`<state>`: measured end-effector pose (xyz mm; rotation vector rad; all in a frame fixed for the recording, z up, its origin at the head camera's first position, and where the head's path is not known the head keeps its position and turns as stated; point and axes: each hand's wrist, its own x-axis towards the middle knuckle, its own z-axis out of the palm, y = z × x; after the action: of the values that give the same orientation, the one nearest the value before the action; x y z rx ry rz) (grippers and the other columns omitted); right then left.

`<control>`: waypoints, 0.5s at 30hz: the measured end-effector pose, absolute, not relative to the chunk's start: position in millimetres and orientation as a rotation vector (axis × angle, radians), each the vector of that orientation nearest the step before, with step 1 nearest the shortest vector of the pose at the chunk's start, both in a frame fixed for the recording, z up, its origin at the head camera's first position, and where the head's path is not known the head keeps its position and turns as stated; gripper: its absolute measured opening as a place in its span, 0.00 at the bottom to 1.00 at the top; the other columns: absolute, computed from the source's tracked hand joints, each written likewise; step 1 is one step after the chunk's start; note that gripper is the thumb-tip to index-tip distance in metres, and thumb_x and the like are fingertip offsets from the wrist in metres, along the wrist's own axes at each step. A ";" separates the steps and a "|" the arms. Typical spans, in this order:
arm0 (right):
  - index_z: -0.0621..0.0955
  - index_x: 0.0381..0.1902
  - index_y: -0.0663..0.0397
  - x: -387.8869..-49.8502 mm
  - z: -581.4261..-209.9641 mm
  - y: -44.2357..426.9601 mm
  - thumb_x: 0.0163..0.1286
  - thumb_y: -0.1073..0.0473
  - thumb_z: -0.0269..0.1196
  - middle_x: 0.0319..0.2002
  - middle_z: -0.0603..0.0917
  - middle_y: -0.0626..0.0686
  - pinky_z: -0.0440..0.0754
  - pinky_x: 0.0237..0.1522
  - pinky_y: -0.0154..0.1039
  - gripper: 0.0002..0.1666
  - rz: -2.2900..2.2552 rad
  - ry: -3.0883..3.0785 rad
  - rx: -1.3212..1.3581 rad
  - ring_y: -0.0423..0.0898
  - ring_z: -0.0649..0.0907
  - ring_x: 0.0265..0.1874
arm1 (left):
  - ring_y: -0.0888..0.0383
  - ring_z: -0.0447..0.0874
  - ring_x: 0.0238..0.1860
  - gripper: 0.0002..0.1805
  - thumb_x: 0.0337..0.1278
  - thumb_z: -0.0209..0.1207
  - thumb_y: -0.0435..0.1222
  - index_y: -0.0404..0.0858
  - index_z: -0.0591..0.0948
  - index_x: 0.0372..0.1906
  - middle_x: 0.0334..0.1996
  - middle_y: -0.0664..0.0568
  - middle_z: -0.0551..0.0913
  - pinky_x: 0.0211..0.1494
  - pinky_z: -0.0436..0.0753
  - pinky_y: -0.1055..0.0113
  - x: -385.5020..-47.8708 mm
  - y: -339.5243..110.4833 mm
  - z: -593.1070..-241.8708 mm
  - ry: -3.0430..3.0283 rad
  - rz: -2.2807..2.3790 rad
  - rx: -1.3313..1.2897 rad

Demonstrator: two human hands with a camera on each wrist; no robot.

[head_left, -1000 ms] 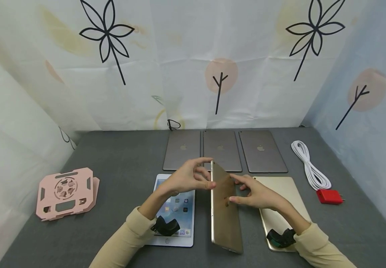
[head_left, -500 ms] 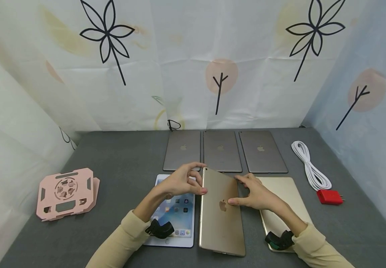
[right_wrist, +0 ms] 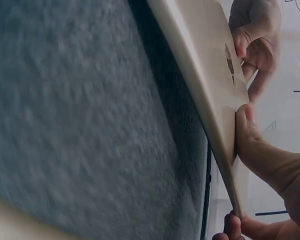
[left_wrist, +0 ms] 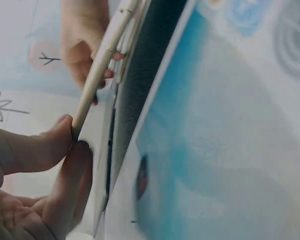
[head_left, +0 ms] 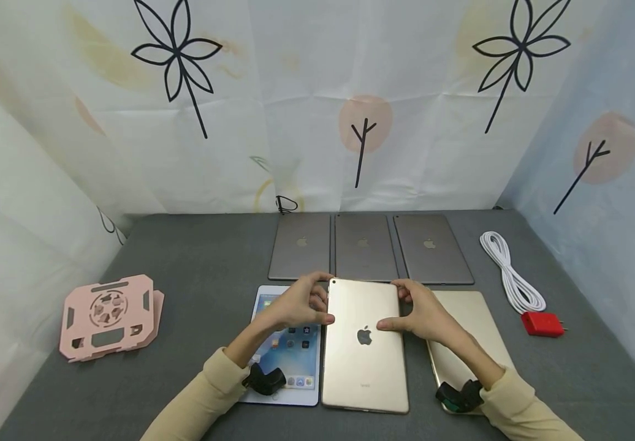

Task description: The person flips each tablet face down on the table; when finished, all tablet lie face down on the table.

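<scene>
A gold tablet (head_left: 365,367), its back with the apple logo facing up, is held between both hands at the front middle of the table. My left hand (head_left: 301,303) pinches its left edge near the far corner, thumb on the back and fingers beyond the edge. On the opposite edge my right hand (head_left: 422,312) grips it, the thumb lying flat beside the logo. In the right wrist view the tablet (right_wrist: 210,75) is raised off the grey cloth. A white tablet (head_left: 295,361) with a lit screen lies under my left wrist. Beneath my right wrist lies another gold tablet (head_left: 466,312), face down.
Three grey tablets lie in a row at the back, the middle one (head_left: 364,245) behind my hands. A coiled white cable (head_left: 507,269) and a red charger plug (head_left: 542,324) sit at the right. Pink folding stand (head_left: 109,318) at the left. Printed curtains surround the table (head_left: 196,257).
The gold tablet has turned from nearly edge-on to back upward, and its far end has come down a little. Both hands have kept their hold on it.
</scene>
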<state>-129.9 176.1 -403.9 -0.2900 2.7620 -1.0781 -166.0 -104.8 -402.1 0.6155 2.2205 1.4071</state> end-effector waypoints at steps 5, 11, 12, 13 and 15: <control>0.71 0.69 0.70 -132.3 -402.1 179.4 0.47 0.46 0.83 0.53 0.79 0.64 0.76 0.54 0.60 0.58 -1.022 2.811 -0.284 0.62 0.75 0.55 | 0.59 0.78 0.40 0.41 0.46 0.77 0.30 0.30 0.72 0.67 0.43 0.46 0.80 0.49 0.80 0.64 -166.8 -96.5 -409.5 2.451 1.264 0.649; 0.71 0.69 0.70 -134.3 -404.7 184.5 0.47 0.45 0.83 0.54 0.78 0.66 0.74 0.55 0.64 0.58 -0.977 2.811 -0.277 0.67 0.70 0.59 | 0.58 0.72 0.37 0.40 0.44 0.79 0.32 0.32 0.74 0.66 0.45 0.48 0.80 0.41 0.73 0.67 -172.5 -88.3 -413.6 2.494 1.202 0.600; 0.71 0.69 0.70 -134.5 -405.0 185.0 0.47 0.45 0.83 0.54 0.78 0.66 0.74 0.55 0.65 0.58 -0.963 2.812 -0.282 0.68 0.69 0.59 | 0.58 0.71 0.36 0.40 0.44 0.79 0.32 0.32 0.74 0.66 0.45 0.48 0.80 0.40 0.72 0.68 -173.5 -87.5 -414.1 2.492 1.193 0.592; 0.71 0.69 0.71 -134.5 -405.4 185.3 0.48 0.45 0.83 0.54 0.78 0.66 0.74 0.55 0.65 0.58 -0.951 2.811 -0.283 0.68 0.69 0.59 | 0.58 0.71 0.35 0.40 0.44 0.79 0.33 0.32 0.75 0.65 0.45 0.48 0.80 0.38 0.71 0.68 -174.4 -86.9 -414.7 2.489 1.183 0.580; 0.71 0.68 0.71 -134.5 -406.0 185.7 0.48 0.44 0.83 0.54 0.78 0.66 0.74 0.55 0.66 0.58 -0.926 2.811 -0.286 0.69 0.69 0.59 | 0.58 0.70 0.33 0.40 0.43 0.79 0.33 0.32 0.75 0.65 0.46 0.47 0.81 0.36 0.70 0.69 -175.7 -85.9 -415.6 2.482 1.164 0.574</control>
<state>-134.5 185.7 -406.0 -0.2858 2.8110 -0.9262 -175.7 -85.9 -415.6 0.5743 2.4820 1.1636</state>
